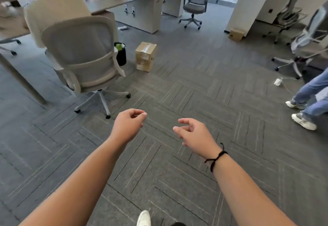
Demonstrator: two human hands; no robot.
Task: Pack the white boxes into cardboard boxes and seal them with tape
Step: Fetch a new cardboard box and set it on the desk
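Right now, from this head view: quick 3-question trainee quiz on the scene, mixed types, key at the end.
1. True or false: the left hand holds a tape roll.
2. The taped cardboard box on the carpet stands next to: A) black bin B) window C) a shoe.
3. What is on the wrist of the right hand?

Key: 1 false, both hands are empty; 2 A; 3 a black cord bracelet.

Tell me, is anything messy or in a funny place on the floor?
Yes. A taped cardboard box stands alone on the carpet beside a black bin, and a white plug with its cord lies loose near someone's shoes. Both hands are empty.
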